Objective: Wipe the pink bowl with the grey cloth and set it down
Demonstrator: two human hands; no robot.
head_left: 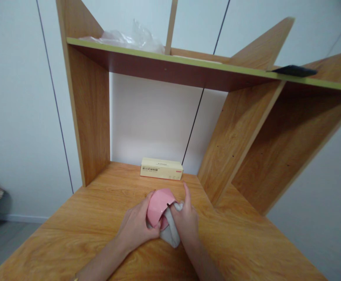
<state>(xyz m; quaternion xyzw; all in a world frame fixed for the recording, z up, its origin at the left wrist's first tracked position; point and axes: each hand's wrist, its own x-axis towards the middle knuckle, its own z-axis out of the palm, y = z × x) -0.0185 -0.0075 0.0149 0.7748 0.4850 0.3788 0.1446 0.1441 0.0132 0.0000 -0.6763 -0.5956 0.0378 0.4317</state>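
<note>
A pink bowl (158, 207) is held tipped on its side just above the wooden desk (100, 218), near its middle, its opening turned toward a pale grey cloth (172, 231) bunched against and partly inside it. The left hand (138, 226) cups the bowl's outer wall, its grip wrapped closed around the curve. The right hand (186, 220) presses the cloth into the bowl, its grip pinching the fabric, with one finger sticking up free.

Behind the hands, a cream cardboard box (161, 168) lies flat against the back wall. Above, a green-edged shelf (188, 62) carries crumpled clear plastic (129, 37) at the left and a dark flat object (295, 70) at the right.

The likely risk: the bowl looks smooth and is braced by one hand alone, so a hard push from the cloth side could twist it out of that hold and drop it onto the desk. The loose cloth could also slip off the rim.
</note>
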